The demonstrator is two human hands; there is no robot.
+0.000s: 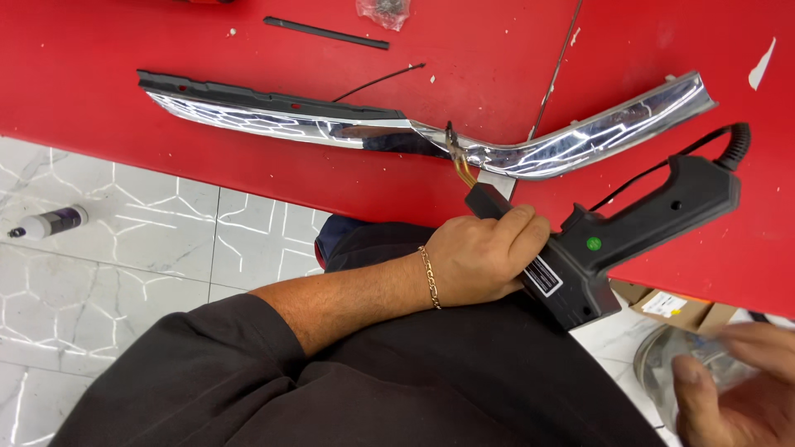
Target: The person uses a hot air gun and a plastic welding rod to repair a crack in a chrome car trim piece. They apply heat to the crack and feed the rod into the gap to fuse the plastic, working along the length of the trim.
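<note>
My left hand, with a gold bracelet at the wrist, grips the front barrel of a black pistol-shaped heat tool that has a green button and a coiled cable. The tool's brass tip touches the long chrome trim strip at its bend on the red table. My right hand is blurred at the lower right, over a clear round container. Whether it holds anything is unclear.
A thin black strip and a small clear bag of parts lie at the table's far side. A thin black wire lies near the trim. A small bottle lies on the tiled floor. A cardboard box sits under the table edge.
</note>
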